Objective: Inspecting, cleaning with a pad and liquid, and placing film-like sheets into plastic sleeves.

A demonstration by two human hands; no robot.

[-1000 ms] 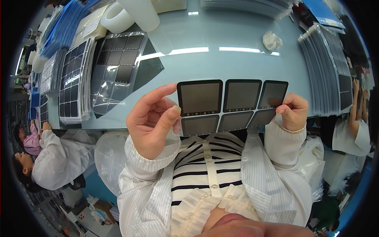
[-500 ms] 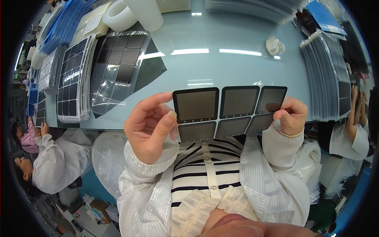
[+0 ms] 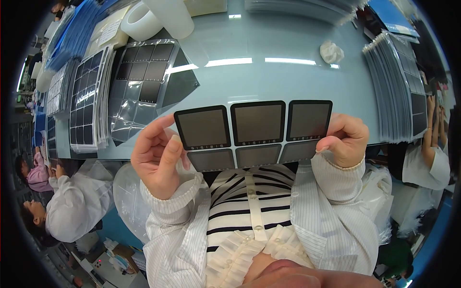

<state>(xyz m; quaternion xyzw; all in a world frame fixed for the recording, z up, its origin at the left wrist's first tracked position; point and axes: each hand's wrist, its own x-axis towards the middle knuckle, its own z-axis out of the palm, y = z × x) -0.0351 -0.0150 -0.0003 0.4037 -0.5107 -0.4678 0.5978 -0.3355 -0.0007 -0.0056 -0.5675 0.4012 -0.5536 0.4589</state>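
Note:
Between my two hands I hold up a clear film sheet of black-edged grey panels (image 3: pixel 257 122). Three panels form its upper row, and shorter-looking ones show beneath. My left hand (image 3: pixel 158 158) pinches the sheet's left edge between thumb and fingers. At the opposite edge, my right hand (image 3: pixel 345 140) grips the film with its thumb in front and fingers curled. The sheet is tilted, above the table's near edge and in front of my striped top. Left of it on the table lies a clear sheet with dark panels (image 3: pixel 146 67), some of its places without a panel.
Stacks of panelled sheets (image 3: pixel 86 101) stand at the left, with a white roll (image 3: pixel 141 21) behind. Another tall stack (image 3: pixel 396 91) is at the right. A crumpled white wad (image 3: pixel 331 52) lies on the glossy table (image 3: pixel 249 79). Co-workers sit on both sides.
The sheet and my left hand have shifted to the left, while my right hand moved left slightly. The sheet now faces more squarely, its panels looking wider. Both hands keep their hold.

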